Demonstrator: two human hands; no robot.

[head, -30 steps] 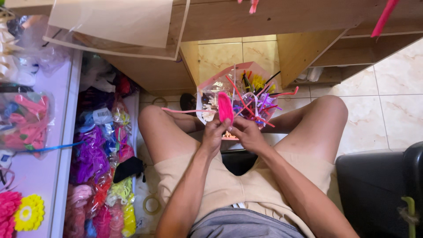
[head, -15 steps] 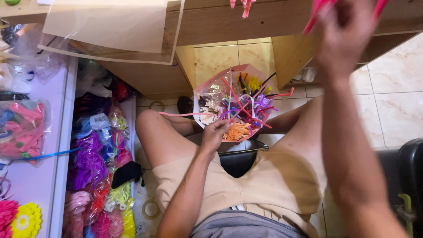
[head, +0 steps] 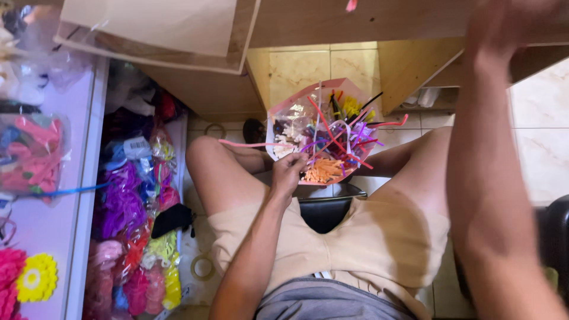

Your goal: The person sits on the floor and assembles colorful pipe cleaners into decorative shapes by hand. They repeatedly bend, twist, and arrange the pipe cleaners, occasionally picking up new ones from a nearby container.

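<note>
Pink box (head: 296, 104) edge pinched by left hand (head: 288, 173); raised right hand (head: 504, 24) blurred, grip unclear.

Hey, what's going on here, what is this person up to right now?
A seated person holds a pink container full of coloured pipe cleaners between the knees. The left hand grips its near edge, by a bundle of orange pieces. The right hand is raised toward the wooden desk above; whether it holds anything is unclear. Bags of bright craft material lie on the left.
</note>
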